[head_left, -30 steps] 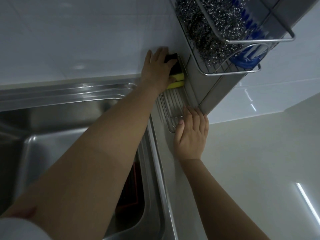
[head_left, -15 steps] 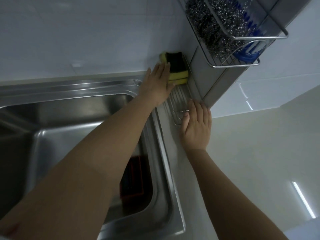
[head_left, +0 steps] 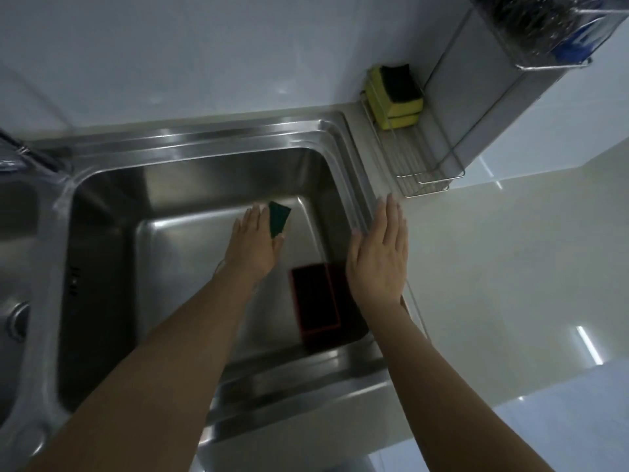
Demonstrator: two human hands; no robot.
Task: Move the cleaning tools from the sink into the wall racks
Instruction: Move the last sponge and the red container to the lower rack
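red sponge (head_left: 316,301) flat on sink (head_left: 190,137) floor, untouched. left hand (head_left: 253,245) pinches green pad (head_left: 279,218) by its edge: thin grip, could drop. right hand (head_left: 377,260) flat, empty. yellow sponges (head_left: 396,107) fill the low rack's (head_left: 423,180) far end.

Two yellow sponges (head_left: 396,102) with dark scrub tops, stacked at back of lower wire rack (head_left: 422,172). Green scouring pad (head_left: 279,218) and red-edged dark sponge (head_left: 316,301) lie in sink (head_left: 190,137). Steel wool (head_left: 524,25) in upper rack (head_left: 551,64).
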